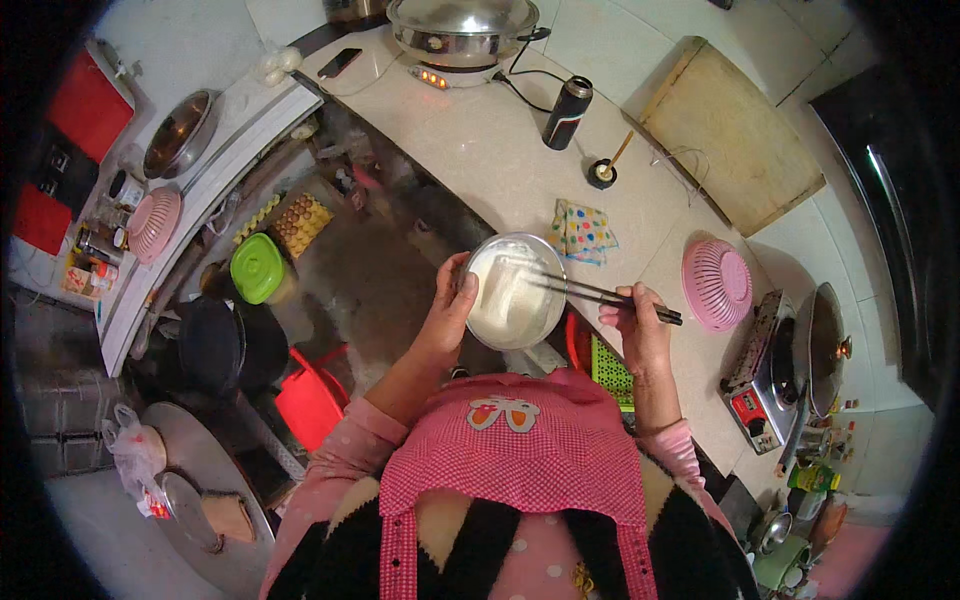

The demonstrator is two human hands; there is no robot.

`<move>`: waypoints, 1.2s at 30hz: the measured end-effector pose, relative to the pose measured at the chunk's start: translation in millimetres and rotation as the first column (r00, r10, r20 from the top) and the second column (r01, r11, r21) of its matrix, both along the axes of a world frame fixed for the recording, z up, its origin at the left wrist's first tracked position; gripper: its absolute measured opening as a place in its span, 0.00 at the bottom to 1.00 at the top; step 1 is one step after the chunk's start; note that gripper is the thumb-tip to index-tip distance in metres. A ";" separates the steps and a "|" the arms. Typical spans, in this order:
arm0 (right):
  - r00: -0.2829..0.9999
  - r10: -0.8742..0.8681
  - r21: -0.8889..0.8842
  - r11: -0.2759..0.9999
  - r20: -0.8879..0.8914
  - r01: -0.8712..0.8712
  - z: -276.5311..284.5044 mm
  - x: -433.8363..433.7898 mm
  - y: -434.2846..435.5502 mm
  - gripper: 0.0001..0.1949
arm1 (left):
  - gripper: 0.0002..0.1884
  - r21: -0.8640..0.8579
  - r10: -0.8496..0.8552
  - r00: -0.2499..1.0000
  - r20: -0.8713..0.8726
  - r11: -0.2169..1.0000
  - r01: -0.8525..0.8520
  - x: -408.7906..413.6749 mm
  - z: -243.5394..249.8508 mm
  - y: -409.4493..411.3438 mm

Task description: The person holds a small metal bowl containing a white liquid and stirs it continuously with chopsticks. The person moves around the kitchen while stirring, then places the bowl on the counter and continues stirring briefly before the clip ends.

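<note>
My left hand (450,307) grips the left side of a round bowl (559,319), its thumb over the rim. Inside the bowl lies a pale, flour-like mass (499,289); whether it is dry or wet I cannot tell. In my right hand (641,330) is a pair of dark chopsticks (600,294), held near their thick ends. Their tips reach into the bowl, blurred against the pale contents. The bowl is held up in front of my pink checked apron (517,442), by the edge of the counter.
On the counter (465,157) are a dotted cloth (581,231), a black flask (568,112), a small black pot (602,174) with a stick, and a pink basket (718,285). A gas stove (757,397) stands right. An electric pan (465,34) sits at the back. Below left is a green-lidded tub (256,268).
</note>
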State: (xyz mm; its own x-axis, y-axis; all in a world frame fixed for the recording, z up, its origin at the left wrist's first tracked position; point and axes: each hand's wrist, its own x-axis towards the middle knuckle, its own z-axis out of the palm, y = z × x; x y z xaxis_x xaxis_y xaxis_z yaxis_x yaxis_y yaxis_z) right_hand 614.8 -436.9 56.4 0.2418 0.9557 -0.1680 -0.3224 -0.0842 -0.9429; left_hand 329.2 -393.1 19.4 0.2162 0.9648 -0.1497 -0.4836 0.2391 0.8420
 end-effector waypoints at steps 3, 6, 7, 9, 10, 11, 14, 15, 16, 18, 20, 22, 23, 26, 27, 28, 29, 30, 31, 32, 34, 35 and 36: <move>0.975 0.200 -0.125 0.974 0.095 -0.188 1.7 -4.1 4.1 0.17 | 0.32 0.030 0.047 0.997 -0.057 0.999 -0.046 0.2 -1.2 1.5; 0.993 0.113 -0.008 0.994 -0.018 -0.113 -3.4 -0.4 9.0 0.17 | 0.33 -0.001 0.029 0.998 -0.052 1.000 -0.029 -2.7 -0.3 5.9; 1.000 -0.028 0.023 0.999 0.011 0.028 -6.0 -0.8 14.2 0.17 | 0.33 -0.009 0.026 0.999 -0.028 1.000 -0.026 -2.5 0.2 5.1; 0.986 0.128 -0.114 0.987 0.107 -0.116 4.8 -3.4 15.1 0.17 | 0.33 0.017 0.027 0.999 -0.045 1.000 -0.027 -1.1 -4.0 9.7; 0.977 0.196 -0.113 0.976 0.082 -0.186 4.2 -2.5 15.1 0.17 | 0.34 0.007 0.030 0.997 -0.076 1.000 -0.030 -1.4 -0.9 10.1; 0.963 0.262 -0.111 0.961 0.058 -0.255 3.6 -1.2 15.2 0.18 | 0.34 -0.003 0.032 0.994 -0.107 0.999 -0.033 -1.7 0.8 10.5; 0.999 0.027 0.016 0.999 0.034 -0.028 -17.7 9.2 25.8 0.16 | 0.34 -0.014 0.046 0.996 -0.071 0.999 -0.047 0.4 0.5 12.8; 0.995 0.013 -0.014 1.000 0.102 -0.012 -16.3 3.2 28.6 0.16 | 0.34 -0.002 0.061 0.996 -0.071 0.998 -0.061 -0.1 2.0 14.2; 0.989 0.136 -0.073 0.989 0.064 -0.131 -11.1 0.7 25.3 0.16 | 0.34 -0.031 0.069 0.996 -0.053 0.997 -0.071 1.3 -0.6 15.0; 0.976 0.214 -0.090 0.972 -0.045 -0.217 -6.7 -1.0 17.6 0.17 | 0.35 -0.069 0.078 0.997 -0.010 0.995 -0.078 0.8 -0.6 13.2; 0.994 0.094 -0.007 0.995 -0.061 -0.095 -16.1 3.7 27.1 0.17 | 0.36 -0.115 0.074 0.996 0.059 0.991 -0.066 1.1 9.7 8.8; 0.995 0.084 -0.054 0.995 0.052 -0.081 -11.7 -6.8 27.4 0.16 | 0.36 -0.098 0.108 0.994 -0.034 0.989 -0.111 1.1 -3.3 12.1; 0.960 0.277 -0.119 0.955 0.041 -0.270 -13.9 -2.4 23.4 0.16 | 0.35 -0.088 0.127 0.989 -0.081 0.987 -0.134 -0.3 -8.2 12.5; 0.966 0.246 0.027 0.969 -0.074 -0.245 -17.4 -0.3 25.4 0.16 | 0.35 -0.156 0.123 0.992 -0.014 0.980 -0.123 -1.8 2.4 9.5; 0.992 0.095 0.066 0.994 -0.077 -0.090 -19.7 -1.8 30.8 0.16 | 0.35 -0.190 0.135 0.990 0.030 0.974 -0.127 -0.7 4.0 5.8; 0.994 0.107 0.027 0.994 0.014 -0.107 -23.5 -2.1 32.3 0.16 | 0.35 -0.140 0.129 0.991 0.017 0.982 -0.126 -1.0 -1.9 6.9; 0.987 0.123 -0.012 0.992 0.106 -0.122 -27.5 -4.2 30.1 0.17 | 0.36 -0.162 0.148 0.988 -0.034 0.975 -0.151 1.3 -2.3 5.0; 0.964 0.250 -0.098 0.966 0.093 -0.241 -19.5 -5.2 23.4 0.17 | 0.37 -0.135 0.142 0.988 -0.067 0.979 -0.150 0.4 -9.9 5.6; 0.940 0.336 -0.082 0.940 0.059 -0.331 -17.9 -6.5 20.1 0.18 | 0.37 -0.109 0.139 0.985 -0.100 0.983 -0.149 -0.9 -17.0 6.1; 0.948 0.319 -0.043 0.947 0.009 -0.318 -18.9 -8.3 20.4 0.17 | 0.38 -0.147 0.135 0.984 -0.118 0.977 -0.152 -4.5 -23.5 4.9; 0.973 0.229 -0.014 0.973 0.024 -0.229 -21.3 -12.7 22.3 0.17 | 0.38 -0.183 0.142 0.989 -0.035 0.972 -0.146 -5.3 -6.3 -4.8; 0.984 0.158 -0.009 0.987 0.084 -0.157 -24.2 -16.9 25.7 0.17 | 0.38 -0.198 0.145 0.989 -0.001 0.970 -0.143 -5.3 -1.2 -9.4; 0.986 0.091 0.009 0.996 0.141 -0.094 -23.9 -23.1 32.3 0.17 | 0.38 -0.200 0.178 0.984 -0.030 0.963 -0.180 -7.9 -3.4 -9.9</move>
